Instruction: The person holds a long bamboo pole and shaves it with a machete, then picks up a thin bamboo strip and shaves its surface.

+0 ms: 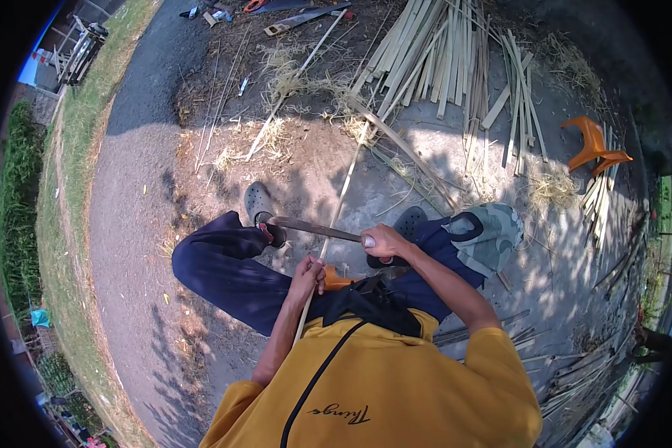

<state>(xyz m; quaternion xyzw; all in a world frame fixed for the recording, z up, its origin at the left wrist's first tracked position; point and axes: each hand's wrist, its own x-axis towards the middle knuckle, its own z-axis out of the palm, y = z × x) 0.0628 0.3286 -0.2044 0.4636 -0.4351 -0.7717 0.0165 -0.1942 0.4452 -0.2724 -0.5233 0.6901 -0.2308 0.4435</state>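
My left hand [308, 276] is closed around a long, thin bamboo strip [343, 187], which runs from the ground ahead, between my legs and back beside my waist. In my right hand [387, 243] is the handle of a machete [315, 228]. Its blade points left and crosses over the strip just beyond my left hand. Under me part of an orange plastic stool [337, 278] shows. A camouflage cap [489, 237] rests over my right knee.
Many split bamboo strips [433, 60] lie spread on the ground ahead. A handsaw [295, 21] lies at the far side. Curly shavings [551, 190] are scattered about. An overturned orange chair [594, 145] is at the right. To the left runs a paved path [138, 194] beside grass.
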